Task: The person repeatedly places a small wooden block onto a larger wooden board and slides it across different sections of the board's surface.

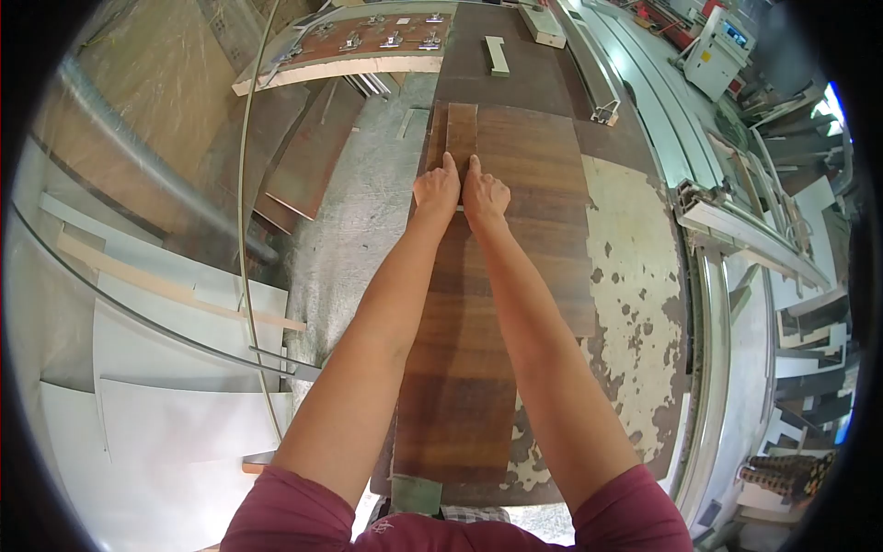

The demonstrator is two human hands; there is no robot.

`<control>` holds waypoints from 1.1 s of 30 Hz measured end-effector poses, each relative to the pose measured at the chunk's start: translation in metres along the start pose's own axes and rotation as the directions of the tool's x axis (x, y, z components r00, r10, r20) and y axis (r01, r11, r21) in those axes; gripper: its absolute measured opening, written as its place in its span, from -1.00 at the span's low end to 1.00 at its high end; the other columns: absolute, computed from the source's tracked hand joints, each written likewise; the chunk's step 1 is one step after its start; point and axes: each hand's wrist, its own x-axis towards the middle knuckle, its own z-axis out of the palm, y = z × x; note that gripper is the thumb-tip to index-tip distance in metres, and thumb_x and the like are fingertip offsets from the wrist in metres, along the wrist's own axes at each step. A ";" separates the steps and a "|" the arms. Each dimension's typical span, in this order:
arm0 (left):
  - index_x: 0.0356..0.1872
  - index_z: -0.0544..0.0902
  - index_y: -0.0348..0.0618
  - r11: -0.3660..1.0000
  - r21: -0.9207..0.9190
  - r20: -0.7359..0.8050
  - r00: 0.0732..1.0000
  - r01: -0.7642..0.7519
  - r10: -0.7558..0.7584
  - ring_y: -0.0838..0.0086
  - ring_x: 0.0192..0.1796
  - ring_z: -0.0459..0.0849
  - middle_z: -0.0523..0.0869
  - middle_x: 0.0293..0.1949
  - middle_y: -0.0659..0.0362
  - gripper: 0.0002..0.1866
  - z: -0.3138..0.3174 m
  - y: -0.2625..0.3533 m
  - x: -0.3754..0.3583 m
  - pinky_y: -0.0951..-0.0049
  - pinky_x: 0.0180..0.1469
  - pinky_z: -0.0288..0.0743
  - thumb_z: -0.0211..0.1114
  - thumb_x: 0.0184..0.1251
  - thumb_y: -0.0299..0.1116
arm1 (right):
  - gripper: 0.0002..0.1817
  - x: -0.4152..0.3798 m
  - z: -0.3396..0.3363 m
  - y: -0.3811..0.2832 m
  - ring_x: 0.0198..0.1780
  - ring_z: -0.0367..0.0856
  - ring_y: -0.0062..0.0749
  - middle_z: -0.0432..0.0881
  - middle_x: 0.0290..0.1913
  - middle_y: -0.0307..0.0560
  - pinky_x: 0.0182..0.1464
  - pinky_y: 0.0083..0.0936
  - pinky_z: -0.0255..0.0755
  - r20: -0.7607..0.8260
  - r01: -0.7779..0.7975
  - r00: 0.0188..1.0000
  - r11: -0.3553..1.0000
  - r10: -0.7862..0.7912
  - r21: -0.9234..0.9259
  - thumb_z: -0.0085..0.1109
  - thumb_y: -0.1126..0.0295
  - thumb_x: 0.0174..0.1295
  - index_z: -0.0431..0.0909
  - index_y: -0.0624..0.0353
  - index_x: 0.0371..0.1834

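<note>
A narrow brown wood-grain strip [463, 129] lies lengthwise on top of a large brown wood-grain panel [538, 258]. At the strip's near part, my left hand [437, 189] is on its left edge and my right hand [486, 193] on its right edge. Both index fingers point forward along the strip, while the other fingers are curled. The thumbs and the near end of the strip are mostly hidden by the hands. Under the panel is a worktable with a patchy, peeling cream surface [635, 304] showing at the right.
A board with several metal clips [354, 41] sits at the far left. A small pale wood piece [497, 55] lies beyond the panel, and a metal rail [713, 340] runs along the right. White sheets [175, 340] lean at left, near a thin upright strip [244, 184].
</note>
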 end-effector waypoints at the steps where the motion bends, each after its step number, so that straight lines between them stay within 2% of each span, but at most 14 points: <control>1: 0.14 0.27 -0.17 1.000 -0.003 -0.006 1.000 -0.008 0.008 0.07 -0.28 0.63 0.63 -0.37 -0.12 -0.58 -0.004 0.001 -0.012 0.13 -0.25 0.49 -0.16 0.30 -0.26 | -0.54 -0.011 0.001 0.002 -0.24 0.61 -0.18 0.61 -0.31 0.05 -0.26 -0.34 0.47 -0.010 -0.003 1.000 1.000 0.003 -0.002 -0.17 0.42 0.19 0.20 -0.05 0.20; 3: 0.15 0.23 -0.29 0.995 0.082 0.006 0.999 -0.054 0.054 0.21 -0.28 0.66 0.66 -0.36 -0.05 -0.56 -0.013 0.004 -0.041 0.28 -0.28 0.53 -0.14 0.23 -0.40 | -0.51 -0.037 0.000 0.005 -0.30 0.63 -0.24 0.63 -0.34 0.00 -0.31 -0.40 0.48 -0.051 0.037 0.998 0.997 -0.041 -0.073 -0.15 0.39 0.17 0.17 0.04 0.23; 7: 0.21 0.16 -0.28 0.997 0.050 0.050 0.997 -0.057 0.054 0.23 -0.28 0.66 0.66 -0.35 -0.04 -0.52 -0.025 0.010 -0.100 0.29 -0.28 0.53 -0.14 0.23 -0.41 | -0.48 -0.100 -0.013 0.009 -0.32 0.63 -0.24 0.63 -0.36 -0.01 -0.33 -0.40 0.48 -0.042 0.019 0.999 0.992 -0.025 -0.128 -0.14 0.40 0.16 0.14 0.03 0.26; 9: 0.24 0.10 -0.30 0.997 0.062 0.134 0.990 -0.050 0.041 0.23 -0.28 0.66 0.66 -0.35 -0.03 -0.48 -0.036 0.012 -0.139 0.30 -0.28 0.53 -0.14 0.23 -0.42 | -0.47 -0.137 -0.018 0.010 -0.32 0.63 -0.23 0.63 -0.35 0.00 -0.32 -0.40 0.48 0.019 -0.011 1.000 0.996 0.012 -0.091 -0.14 0.41 0.16 0.13 0.00 0.26; 13: 0.26 0.05 -0.31 0.998 0.037 0.209 0.977 -0.057 0.048 0.25 -0.28 0.66 0.66 -0.33 -0.02 -0.46 -0.047 0.013 -0.212 0.31 -0.28 0.53 -0.13 0.23 -0.42 | -0.46 -0.214 -0.029 0.012 -0.32 0.63 -0.22 0.63 -0.35 0.01 -0.31 -0.38 0.47 0.038 -0.035 0.999 0.993 0.039 -0.117 -0.14 0.42 0.16 0.11 -0.03 0.27; 15: 0.22 0.16 -0.27 0.997 -0.035 0.104 0.992 -0.073 0.077 0.18 -0.32 0.66 0.65 -0.39 -0.06 -0.51 -0.046 0.009 -0.248 0.21 -0.30 0.52 -0.12 0.25 -0.36 | -0.45 -0.250 -0.033 0.013 -0.32 0.63 -0.21 0.62 -0.36 0.03 -0.31 -0.38 0.47 0.036 -0.053 0.998 0.989 0.058 -0.135 -0.14 0.42 0.16 0.10 -0.07 0.28; 21: 0.24 0.12 -0.28 0.993 0.000 0.139 0.983 -0.122 0.121 0.16 -0.34 0.66 0.66 -0.41 -0.06 -0.47 -0.057 0.011 -0.340 0.21 -0.28 0.53 -0.11 0.24 -0.34 | -0.43 -0.349 -0.047 0.018 -0.36 0.63 -0.17 0.63 -0.41 0.01 -0.34 -0.37 0.48 0.028 -0.087 0.995 0.989 0.091 -0.121 -0.12 0.43 0.14 0.09 -0.10 0.28; 23: 0.24 0.12 -0.26 0.994 -0.035 0.172 0.979 -0.100 0.105 0.15 -0.35 0.66 0.65 -0.42 -0.07 -0.48 -0.060 0.012 -0.363 0.20 -0.29 0.53 -0.13 0.26 -0.31 | -0.43 -0.372 -0.047 0.021 -0.37 0.63 -0.16 0.63 -0.43 0.01 -0.35 -0.35 0.48 0.006 -0.105 0.994 0.989 0.107 -0.107 -0.12 0.44 0.14 0.09 -0.10 0.28; 24: 0.26 0.05 -0.28 0.994 -0.014 0.223 0.969 -0.110 0.110 0.22 -0.32 0.67 0.66 -0.35 -0.06 -0.44 -0.068 0.014 -0.373 0.29 -0.30 0.55 -0.10 0.20 -0.43 | -0.43 -0.383 -0.048 0.022 -0.37 0.63 -0.16 0.62 -0.42 0.02 -0.34 -0.35 0.48 0.004 -0.108 0.994 0.989 0.109 -0.098 -0.12 0.44 0.13 0.10 -0.11 0.28; 33: 0.25 0.04 -0.33 0.982 0.013 0.223 0.958 -0.187 0.179 0.22 -0.32 0.67 0.66 -0.36 -0.05 -0.44 -0.078 0.010 -0.426 0.29 -0.29 0.54 -0.09 0.20 -0.45 | -0.48 -0.438 -0.047 0.024 -0.38 0.63 -0.15 0.62 -0.44 0.04 -0.35 -0.32 0.48 -0.016 -0.146 0.989 0.989 0.145 -0.039 -0.19 0.37 0.20 0.09 -0.19 0.27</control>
